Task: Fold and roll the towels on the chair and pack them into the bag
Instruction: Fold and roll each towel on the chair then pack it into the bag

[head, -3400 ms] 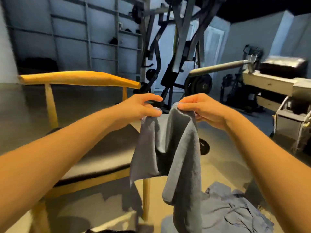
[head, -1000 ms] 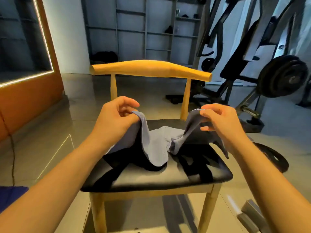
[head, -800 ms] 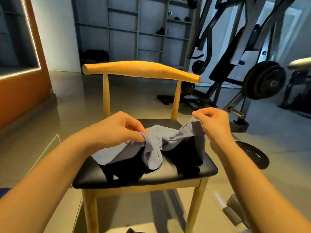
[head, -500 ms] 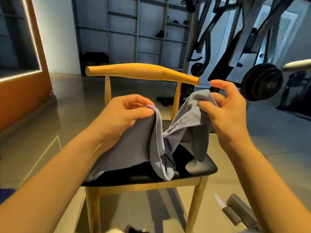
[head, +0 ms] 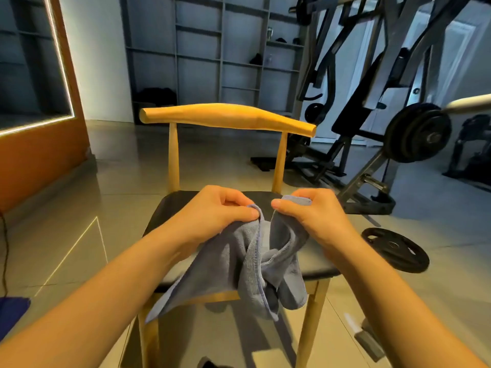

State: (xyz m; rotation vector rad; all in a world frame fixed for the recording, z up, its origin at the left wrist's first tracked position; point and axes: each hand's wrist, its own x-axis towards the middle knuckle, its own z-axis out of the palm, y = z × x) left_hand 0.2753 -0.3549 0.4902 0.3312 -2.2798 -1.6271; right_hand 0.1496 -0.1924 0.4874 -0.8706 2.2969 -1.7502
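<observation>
- A grey-blue terry towel with a stitched hem (head: 239,266) hangs bunched from both hands above the front of the seat. Its lower folds drape past the seat's front edge, and one corner trails down to the left.
- The left hand (head: 220,211) pinches an upper edge between thumb and curled fingers.
- The right hand (head: 313,216) grips another upper edge the same way, with a strip of hem showing above its knuckles. The thumbs are close together but apart.
- Beneath stands a light wooden chair with a black padded seat (head: 172,208) and a curved top rail.
- It stands on glossy grey floor tiles (head: 119,181).
- A black weight plate (head: 394,249) lies flat to the chair's right, near a black weight machine (head: 418,132).
- Grey shelving (head: 212,62) lines the back wall, and an orange panel with a lit strip (head: 39,160) stands at the left.
- A dark blue patch (head: 12,312) at the lower left may be fabric, but it is too cropped to tell.
</observation>
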